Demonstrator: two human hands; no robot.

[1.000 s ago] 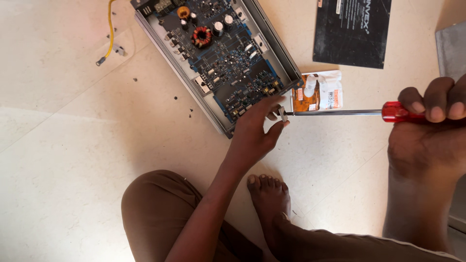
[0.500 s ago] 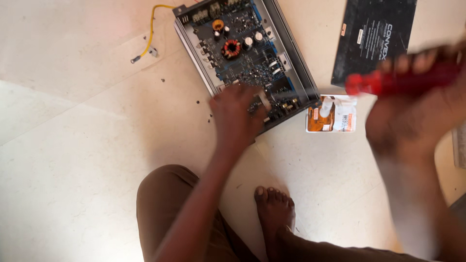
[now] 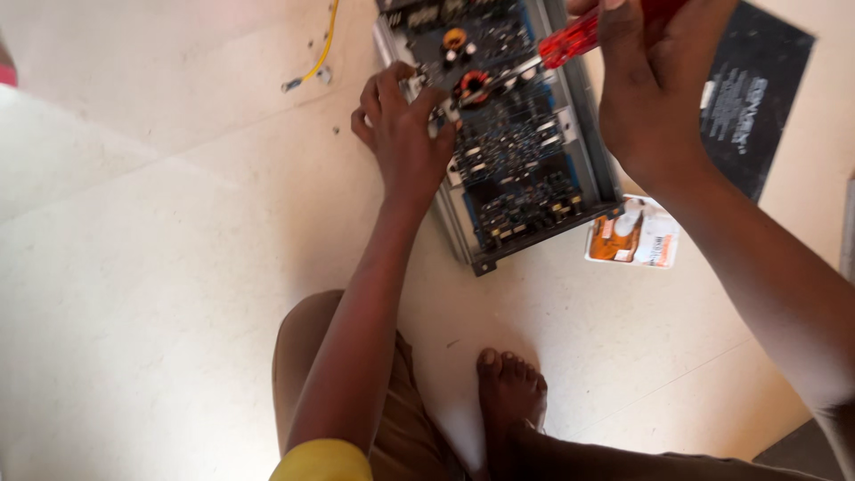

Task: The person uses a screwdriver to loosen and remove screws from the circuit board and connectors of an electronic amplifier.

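Observation:
An opened amplifier with a blue circuit board [image 3: 521,156] in a grey metal case lies on the pale floor. My left hand [image 3: 403,125] rests on the board's left edge, fingers pinched near the tip of a screwdriver. My right hand [image 3: 650,85] grips the red-handled screwdriver [image 3: 570,40], whose metal shaft slants down-left over the board to a copper coil [image 3: 472,85]. Whether my left fingers hold a small part is hidden.
A small white pack with orange contents [image 3: 634,233] lies right of the case. A black cover plate [image 3: 748,102] lies at the far right. A yellow wire [image 3: 319,53] trails at the upper left. My bare foot [image 3: 509,392] and knee [image 3: 307,343] sit below.
My left hand moved up along the board's left edge. My right hand swung the screwdriver from beside the case up over the board, tip now at my left fingers.

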